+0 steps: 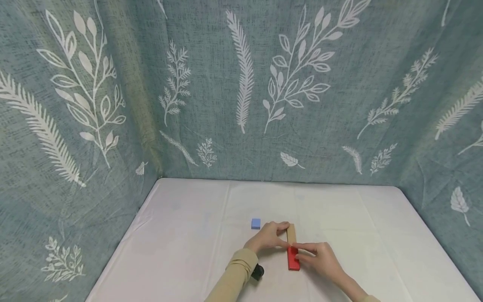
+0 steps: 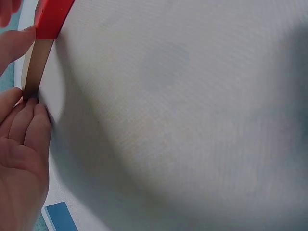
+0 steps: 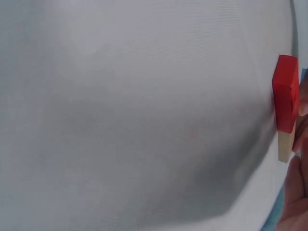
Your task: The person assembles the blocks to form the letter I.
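A tan wooden block [image 1: 291, 234] and a red block [image 1: 293, 261] lie end to end in a line on the white table. My left hand [image 1: 268, 235] grips the tan block from the left, fingers at its far end and thumb near the joint with the red one. My right hand [image 1: 323, 259] holds the red block from the right, its index finger at the joint and its thumb against the side. In the left wrist view, fingertips [image 2: 37, 108] press at the end of the tan block [image 2: 38, 65]. The red block [image 3: 286, 94] shows at the right edge in the right wrist view.
A small blue block [image 1: 255, 223] sits on the table just left of my left hand. A black device [image 1: 258, 272] is at my left wrist. Teal leaf-patterned curtains [image 1: 211, 92] hang behind and beside the white-covered table [image 1: 181, 243].
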The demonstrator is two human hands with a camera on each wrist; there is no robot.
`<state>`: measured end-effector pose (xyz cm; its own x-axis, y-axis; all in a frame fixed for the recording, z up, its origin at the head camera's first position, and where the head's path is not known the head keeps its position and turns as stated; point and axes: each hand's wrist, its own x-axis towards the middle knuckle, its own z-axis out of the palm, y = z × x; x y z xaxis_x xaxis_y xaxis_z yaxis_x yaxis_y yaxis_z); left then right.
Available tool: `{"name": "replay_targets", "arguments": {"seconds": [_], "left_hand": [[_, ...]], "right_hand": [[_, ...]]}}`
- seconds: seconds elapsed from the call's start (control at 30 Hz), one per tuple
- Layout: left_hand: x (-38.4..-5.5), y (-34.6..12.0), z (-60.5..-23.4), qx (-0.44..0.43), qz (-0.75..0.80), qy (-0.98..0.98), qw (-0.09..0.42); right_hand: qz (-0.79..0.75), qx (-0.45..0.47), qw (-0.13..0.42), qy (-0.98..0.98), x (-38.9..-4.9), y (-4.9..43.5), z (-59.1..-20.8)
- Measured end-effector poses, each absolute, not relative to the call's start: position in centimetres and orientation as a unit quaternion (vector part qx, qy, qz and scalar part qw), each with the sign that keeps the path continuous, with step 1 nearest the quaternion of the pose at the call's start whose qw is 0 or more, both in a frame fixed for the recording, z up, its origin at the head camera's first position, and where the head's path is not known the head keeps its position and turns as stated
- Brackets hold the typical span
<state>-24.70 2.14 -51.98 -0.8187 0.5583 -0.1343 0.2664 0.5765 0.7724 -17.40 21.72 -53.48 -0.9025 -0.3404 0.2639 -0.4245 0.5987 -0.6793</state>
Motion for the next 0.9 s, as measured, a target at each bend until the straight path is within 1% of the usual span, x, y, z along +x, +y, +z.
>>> {"name": "replay_targets", "arguments": {"seconds": [0.07,0.13,0.53,0.9], "left_hand": [[-24.8,2.1,-52.0,0.237,0.394,0.868,0.186],[-24.8,2.1,-52.1,0.236,0.395,0.868,0.188],[-24.6,2.1,-52.0,0.244,0.386,0.871,0.18],[-24.6,2.0,-52.0,0.249,0.391,0.868,0.175]], "right_hand": [[0.385,0.192,0.067,-0.9,-17.6,21.6,-53.4],[0.381,0.173,0.068,-0.906,-17.7,21.5,-53.4],[0.419,0.122,0.02,-0.9,-18.0,21.0,-53.8],[0.426,0.112,-0.004,-0.898,-18.2,20.3,-54.1]]}}
